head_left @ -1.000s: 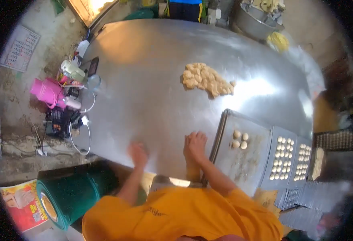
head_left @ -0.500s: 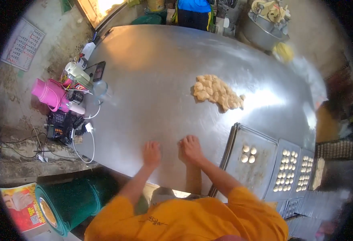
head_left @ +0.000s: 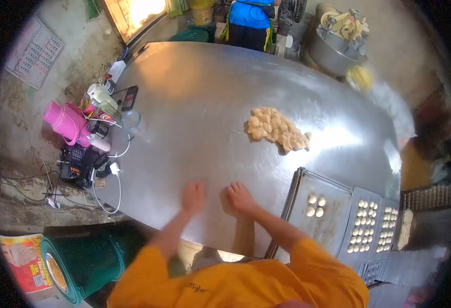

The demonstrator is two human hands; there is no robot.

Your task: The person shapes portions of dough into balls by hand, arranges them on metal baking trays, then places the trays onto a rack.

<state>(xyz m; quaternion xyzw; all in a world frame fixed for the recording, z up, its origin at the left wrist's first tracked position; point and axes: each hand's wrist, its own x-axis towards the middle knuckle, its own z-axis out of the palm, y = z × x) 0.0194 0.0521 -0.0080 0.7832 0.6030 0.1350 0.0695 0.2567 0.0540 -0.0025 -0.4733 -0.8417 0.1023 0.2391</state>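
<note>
At the left edge of the steel tabletop, a pink jug, a dark phone and a white charging cable are crowded together; a sideways sweep of the arm is judged able to snag the cable or tip the jug. The left hand is laid palm-down on the bare metal, fingers spread and flat, nothing gripped. Just beside it, the right hand is pressed down the same way; whether a piece of dough is trapped under either palm cannot be told. The dough pile is located well apart, further up the tabletop, so a long reach is required and pieces may be dragged off. At the right, the baking tray with three dough balls is set at the near edge, where a knock from the right forearm could shift it.
</note>
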